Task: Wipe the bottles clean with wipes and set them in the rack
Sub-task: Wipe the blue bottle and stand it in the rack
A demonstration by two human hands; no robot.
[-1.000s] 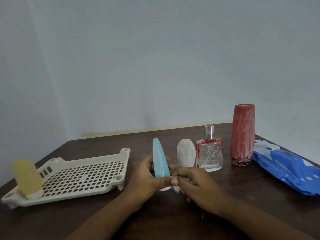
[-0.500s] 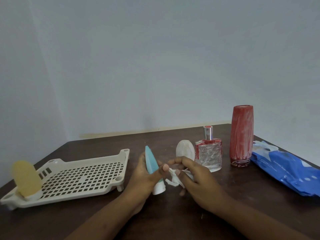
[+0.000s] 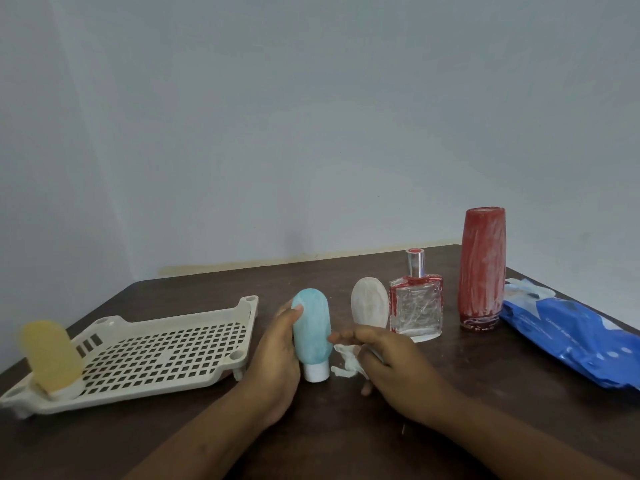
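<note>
My left hand [image 3: 277, 355] grips the blue bottle [image 3: 311, 334] upright (cap down) so my right hand [image 3: 391, 365], pinching the wipe [image 3: 346, 362], can rub its side.

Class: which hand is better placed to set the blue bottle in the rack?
Probably left: the left hand grips the blue bottle, and the rack lies on its side; the right hand holds a wipe.

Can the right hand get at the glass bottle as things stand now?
Probably yes. The right hand lies just before the glass bottle, with nothing between. It holds a wipe, though, which may hinder a grip.
</note>
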